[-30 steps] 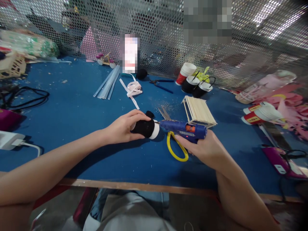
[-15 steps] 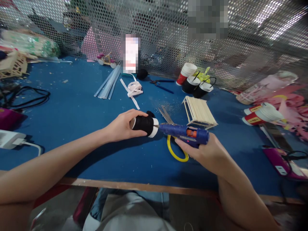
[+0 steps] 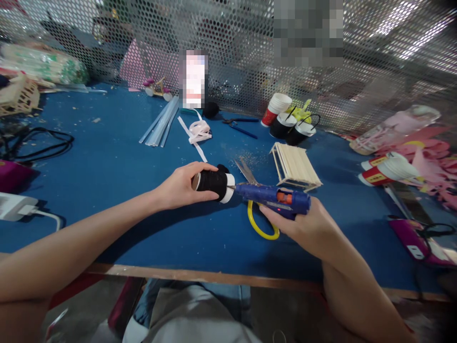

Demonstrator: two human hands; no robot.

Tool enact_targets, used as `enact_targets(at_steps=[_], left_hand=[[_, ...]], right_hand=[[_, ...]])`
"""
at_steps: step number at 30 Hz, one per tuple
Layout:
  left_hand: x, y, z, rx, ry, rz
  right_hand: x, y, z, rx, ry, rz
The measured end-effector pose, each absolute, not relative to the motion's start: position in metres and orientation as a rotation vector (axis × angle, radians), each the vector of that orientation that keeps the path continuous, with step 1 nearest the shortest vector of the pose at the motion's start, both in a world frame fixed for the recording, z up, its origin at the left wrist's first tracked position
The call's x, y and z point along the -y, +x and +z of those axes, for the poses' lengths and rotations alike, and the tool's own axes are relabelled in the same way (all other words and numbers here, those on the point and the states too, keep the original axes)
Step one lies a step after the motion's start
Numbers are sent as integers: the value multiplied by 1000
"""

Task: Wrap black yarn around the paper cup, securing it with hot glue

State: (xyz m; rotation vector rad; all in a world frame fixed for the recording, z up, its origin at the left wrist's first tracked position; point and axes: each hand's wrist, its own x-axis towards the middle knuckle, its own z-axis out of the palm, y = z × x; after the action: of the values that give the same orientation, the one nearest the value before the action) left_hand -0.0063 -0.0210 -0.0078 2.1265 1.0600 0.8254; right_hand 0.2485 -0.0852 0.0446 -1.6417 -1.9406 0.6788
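My left hand (image 3: pixel 183 185) is closed around a paper cup (image 3: pixel 213 186) lying on its side, its middle wrapped in black yarn and a white band showing at the right end. In my right hand (image 3: pixel 303 224) is a blue glue gun (image 3: pixel 273 196) with a small red light on its body. The gun's nozzle points left and meets the cup's white band, or comes very close to it. Beneath the gun lie scissors (image 3: pixel 263 232) with yellow handles, partly covered by it. A black ball of yarn (image 3: pixel 223 169) shows just behind the cup.
A small wooden-stick table (image 3: pixel 296 164) stands behind the glue gun. Further back are black-wrapped cups (image 3: pixel 280 126), blue-handled pliers (image 3: pixel 243 127), white ribbon (image 3: pixel 200 131) and clear glue sticks (image 3: pixel 160 125). A perforated metal screen (image 3: pixel 235 43) borders the far edge. Cables (image 3: pixel 46 138) lie left.
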Motion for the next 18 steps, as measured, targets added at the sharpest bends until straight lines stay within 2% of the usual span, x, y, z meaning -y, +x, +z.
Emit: enact_targets(at_steps=[18], left_hand=[[25, -7, -6, -750, 2416, 852]], right_hand=[[75, 248, 43, 1913, -1719, 637]])
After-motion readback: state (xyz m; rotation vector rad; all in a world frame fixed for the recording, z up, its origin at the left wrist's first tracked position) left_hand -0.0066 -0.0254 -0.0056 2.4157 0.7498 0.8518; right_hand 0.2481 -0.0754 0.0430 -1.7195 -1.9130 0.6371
